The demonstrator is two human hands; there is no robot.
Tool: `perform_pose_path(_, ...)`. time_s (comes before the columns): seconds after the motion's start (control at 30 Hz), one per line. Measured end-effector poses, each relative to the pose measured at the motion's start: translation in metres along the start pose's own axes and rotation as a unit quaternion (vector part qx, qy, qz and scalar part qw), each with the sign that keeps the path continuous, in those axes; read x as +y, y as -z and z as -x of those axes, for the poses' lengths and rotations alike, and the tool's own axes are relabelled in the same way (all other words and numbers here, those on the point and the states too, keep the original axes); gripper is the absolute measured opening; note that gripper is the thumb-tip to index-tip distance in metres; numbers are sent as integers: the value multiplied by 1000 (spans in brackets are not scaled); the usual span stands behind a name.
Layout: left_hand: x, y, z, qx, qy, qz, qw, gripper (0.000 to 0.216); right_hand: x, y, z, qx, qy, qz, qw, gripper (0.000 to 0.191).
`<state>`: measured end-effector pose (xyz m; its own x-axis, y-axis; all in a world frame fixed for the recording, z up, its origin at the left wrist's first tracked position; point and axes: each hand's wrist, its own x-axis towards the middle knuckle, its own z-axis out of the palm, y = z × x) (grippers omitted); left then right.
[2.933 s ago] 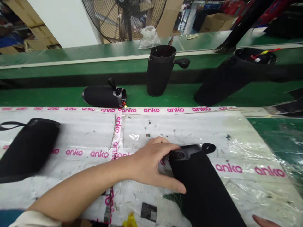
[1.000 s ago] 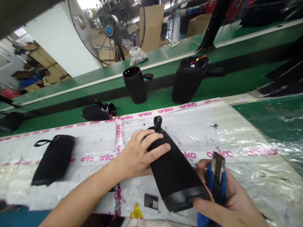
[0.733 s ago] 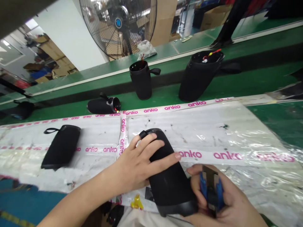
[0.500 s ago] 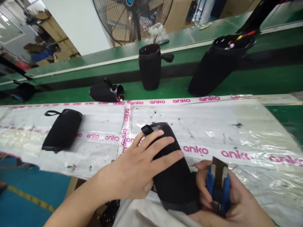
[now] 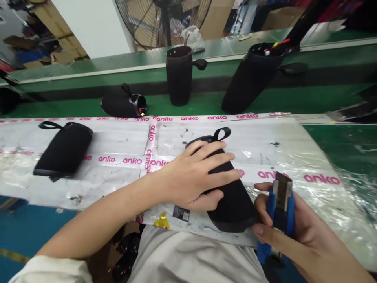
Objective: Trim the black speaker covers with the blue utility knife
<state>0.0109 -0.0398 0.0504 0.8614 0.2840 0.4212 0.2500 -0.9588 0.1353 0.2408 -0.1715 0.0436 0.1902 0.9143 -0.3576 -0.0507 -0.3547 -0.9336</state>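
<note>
The left hand [image 5: 196, 177] is pressing down on a black fabric-covered cylindrical speaker [image 5: 228, 188] that is lying on its side near the front edge of the bench [image 5: 294, 137], fingers spread over its upper half and the thumb tucked against its near flank. The speaker's carry loop [image 5: 221, 133] is pointing toward the far edge; its smooth plastic end cap is hanging close to the front edge, just beside the right hand [image 5: 297, 232].

The right hand is clamped around a blue utility knife [image 5: 281, 212], blade end up, with a fingertip touching the end cap.

The body is looking stiff under the cloth, so a firm palm-over grip should not be denting it, and the weave is probably giving good friction. Being round, it is likely wanting to roll on the slick plastic sheet [image 5: 118, 137] taped over the bench, so holding it mid-body from above seems wise. The end cap is probably more slippery. The mesh could snag or cut against the blade.

A second speaker [image 5: 63, 149] is lying toward the left edge, well apart.
</note>
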Motion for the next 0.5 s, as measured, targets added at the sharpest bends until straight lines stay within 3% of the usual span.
perform_pose_path(0.1,-7,-8,-13,14,-17,-31,999,42,4,5,1,23,-11,-48,999,61)
perform_pose_path(0.23,-14,-22,-31,37,38,-14,998,46,7,9,-2,64,-17,-96,993,75)
perform_pose_path(0.5,-6,-34,-53,43,115,-7,992,67,2,14,-6,100,-36,-168,980,60)
